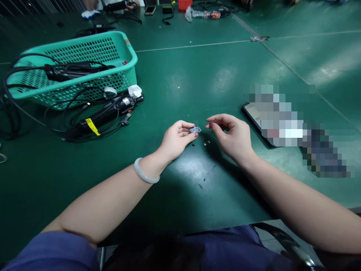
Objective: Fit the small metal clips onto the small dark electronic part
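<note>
**Left hand holds a tiny part over the green table**

The left hand (176,138) pinches a small grey, shiny flat part (195,130) between the thumb and the fingers, just above the dark green table mat (197,75). A pale round bangle (145,171) sits on this wrist. The right hand (232,136) is just beside it, with curled fingers and the fingertips close together near the part; I cannot tell if it holds anything. Between the two hands, a very small dark piece (207,143) lies on the mat.

To the right of the right hand, a black phone (254,114) lies flat, partly hidden by blur. On the left, well apart from the hands, a turquoise plastic mesh basket (84,56) stands with black cables in it. In front of the basket lies a black tool with a yellow label (105,114), among more cables.
</note>
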The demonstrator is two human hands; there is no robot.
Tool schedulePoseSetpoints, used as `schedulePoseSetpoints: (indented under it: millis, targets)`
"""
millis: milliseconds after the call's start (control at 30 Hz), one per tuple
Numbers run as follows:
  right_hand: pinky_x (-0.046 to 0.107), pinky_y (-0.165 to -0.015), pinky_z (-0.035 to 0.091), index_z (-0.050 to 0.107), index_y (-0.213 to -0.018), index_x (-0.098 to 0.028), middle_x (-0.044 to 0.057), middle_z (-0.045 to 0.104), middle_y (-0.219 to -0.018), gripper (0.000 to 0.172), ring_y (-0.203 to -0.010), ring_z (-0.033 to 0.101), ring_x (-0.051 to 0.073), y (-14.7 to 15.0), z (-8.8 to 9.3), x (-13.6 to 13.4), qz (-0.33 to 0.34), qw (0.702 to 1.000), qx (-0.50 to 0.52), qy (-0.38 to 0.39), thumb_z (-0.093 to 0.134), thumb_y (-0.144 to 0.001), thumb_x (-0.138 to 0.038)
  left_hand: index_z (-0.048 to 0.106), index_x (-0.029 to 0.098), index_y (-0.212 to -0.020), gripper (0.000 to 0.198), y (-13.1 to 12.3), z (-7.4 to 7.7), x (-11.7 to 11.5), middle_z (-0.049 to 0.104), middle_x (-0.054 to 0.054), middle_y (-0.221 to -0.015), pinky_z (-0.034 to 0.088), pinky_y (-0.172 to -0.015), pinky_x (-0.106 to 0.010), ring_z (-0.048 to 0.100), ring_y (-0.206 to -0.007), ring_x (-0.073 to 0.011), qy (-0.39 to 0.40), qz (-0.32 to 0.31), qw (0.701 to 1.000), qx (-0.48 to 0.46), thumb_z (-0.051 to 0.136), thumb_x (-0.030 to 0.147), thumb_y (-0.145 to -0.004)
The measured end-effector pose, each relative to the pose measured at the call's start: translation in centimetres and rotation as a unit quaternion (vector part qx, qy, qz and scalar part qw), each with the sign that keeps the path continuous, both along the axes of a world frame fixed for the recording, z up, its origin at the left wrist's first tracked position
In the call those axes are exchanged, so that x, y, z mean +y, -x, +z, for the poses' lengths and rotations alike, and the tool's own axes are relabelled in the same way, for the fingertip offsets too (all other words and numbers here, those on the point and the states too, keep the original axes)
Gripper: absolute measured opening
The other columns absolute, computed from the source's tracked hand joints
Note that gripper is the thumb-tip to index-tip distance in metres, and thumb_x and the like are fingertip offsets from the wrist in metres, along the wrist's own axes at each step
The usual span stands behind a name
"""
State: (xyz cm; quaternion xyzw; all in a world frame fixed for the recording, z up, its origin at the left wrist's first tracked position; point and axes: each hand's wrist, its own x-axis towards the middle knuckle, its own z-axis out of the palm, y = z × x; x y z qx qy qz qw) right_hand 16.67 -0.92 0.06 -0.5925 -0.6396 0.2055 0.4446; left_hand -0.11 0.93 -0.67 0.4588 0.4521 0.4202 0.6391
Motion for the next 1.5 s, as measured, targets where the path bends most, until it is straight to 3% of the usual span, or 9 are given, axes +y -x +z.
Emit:
schedulePoseSetpoints:
  millis: [133,200,433,633,867,1300,1500]
  targets:
    - [0.029,-0.073,0.046,0.072,-0.083,-0.019,0.001,0.068,-0.082,0.004,-0.076,0.059,0.016,0.0,-0.3,-0.5,0.087,0.987,-0.137,0.007,0.069,-0.080,-0.018,0.057,0.014,-0.089,0.024,0.1,0.0,0.3,0.068,-0.001,-0.082,0.050,-0.092,-0.034,0.066,-0.078,-0.0099,0.010,0.050,0.998,-0.032,0.069,0.006,-0.070]
    - [0.031,-0.078,0.046,0.072,-0.083,-0.019,0.001,0.068,-0.087,0.006,-0.083,0.056,0.018,0.4,-0.6,-0.7,0.143,0.970,-0.194,0.004,0.074,-0.077,-0.019,0.057,0.014,-0.089,0.024,0.1,-0.1,0.3,0.068,0.000,-0.082,0.049,-0.094,-0.035,0.066,-0.079,-0.0096,0.008,0.055,0.998,-0.038,0.068,0.005,-0.070]
    - [0.029,-0.075,0.043,0.068,-0.080,-0.016,0.003,0.065,-0.080,0.008,-0.077,0.051,0.017,1.1,-1.4,-0.7,0.205,0.945,-0.253,-0.013,0.063,-0.086,-0.015,0.058,0.014,-0.087,0.024,0.0,-0.1,0.3,0.068,0.000,-0.081,0.049,-0.095,-0.035,0.066,-0.080,-0.0100,0.011,0.052,0.998,-0.037,0.069,0.003,-0.068]
    - [0.024,-0.064,0.042,0.070,-0.087,-0.018,0.001,0.068,-0.081,0.011,-0.067,0.057,0.013,0.1,-0.1,-0.5,0.105,0.991,-0.086,0.009,0.061,-0.086,-0.023,0.059,0.014,-0.086,0.026,0.1,-0.1,0.1,0.070,-0.002,-0.084,0.048,-0.095,-0.036,0.067,-0.083,-0.0114,-0.003,0.026,0.999,-0.023,0.074,0.008,-0.065]
    - [0.025,-0.064,0.043,0.070,-0.080,-0.017,0.002,0.066,-0.078,0.017,-0.068,0.057,0.013,-0.2,-0.1,0.1,0.075,0.995,0.054,0.033,0.063,-0.081,-0.032,0.060,0.014,-0.081,0.027,0.1,0.2,-0.1,0.071,-0.001,-0.081,0.050,-0.090,-0.034,0.067,-0.078,-0.0106,-0.006,-0.006,1.000,-0.017,0.079,0.013,-0.061]
    - [0.029,-0.070,0.045,0.070,-0.077,-0.018,0.004,0.061,-0.081,0.010,-0.077,0.056,0.015,-0.4,-0.4,0.5,0.106,0.992,0.072,0.011,0.066,-0.079,-0.027,0.062,0.013,-0.080,0.032,0.3,0.3,-0.1,0.071,-0.001,-0.075,0.049,-0.091,-0.038,0.066,-0.072,-0.0106,0.013,-0.019,0.998,-0.064,0.083,0.022,-0.058]
    - [0.027,-0.061,0.043,0.073,-0.081,-0.019,0.004,0.062,-0.082,0.011,-0.067,0.052,0.012,-0.3,0.2,0.2,0.103,0.995,0.016,-0.001,0.066,-0.080,-0.028,0.062,0.013,-0.082,0.033,0.3,0.3,0.1,0.070,-0.001,-0.074,0.048,-0.093,-0.039,0.066,-0.073,-0.0111,0.022,-0.010,0.997,-0.070,0.083,0.021,-0.057]
